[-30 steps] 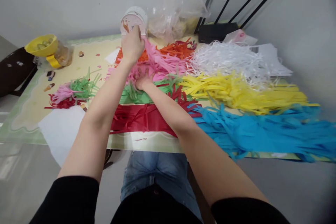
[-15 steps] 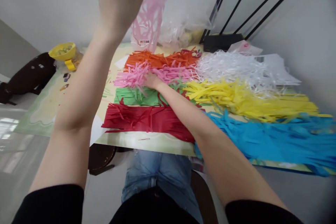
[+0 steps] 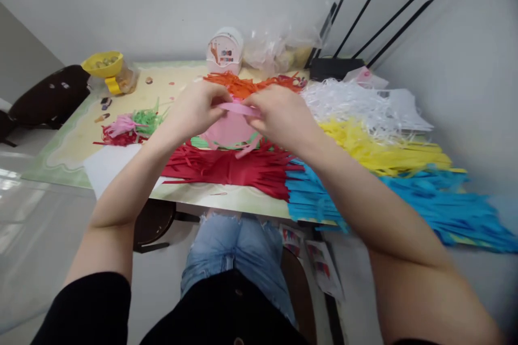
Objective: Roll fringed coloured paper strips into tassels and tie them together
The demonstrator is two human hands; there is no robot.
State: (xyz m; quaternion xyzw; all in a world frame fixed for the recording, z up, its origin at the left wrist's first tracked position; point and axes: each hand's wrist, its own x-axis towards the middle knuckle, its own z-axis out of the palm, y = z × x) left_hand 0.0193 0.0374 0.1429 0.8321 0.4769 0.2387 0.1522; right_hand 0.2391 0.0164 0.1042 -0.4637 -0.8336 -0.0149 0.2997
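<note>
A pink fringed tissue paper [image 3: 230,130] is stretched between my two hands over the table, its cut strips hanging down. My left hand [image 3: 198,110] pinches its upper edge at the left, and my right hand [image 3: 281,116] pinches the same edge at the right. Beneath and in front lies a red fringed sheet [image 3: 226,167]; a little green fringe [image 3: 199,142] peeks out below the pink. Orange fringed paper [image 3: 251,86] lies just beyond my hands. The pink paper on the table is mostly hidden.
To the right are white shredded strips [image 3: 348,105], yellow fringe [image 3: 364,148] and blue fringe [image 3: 437,202]. Small red, pink and green bunches [image 3: 121,126] lie left. Behind stand a pink-white container [image 3: 225,51] and a black router [image 3: 335,68]; a yellow scale [image 3: 103,64] is far left.
My left hand has come down from high up with the pink paper. My right hand has lifted off the pink pile and now grips the paper's other side.
</note>
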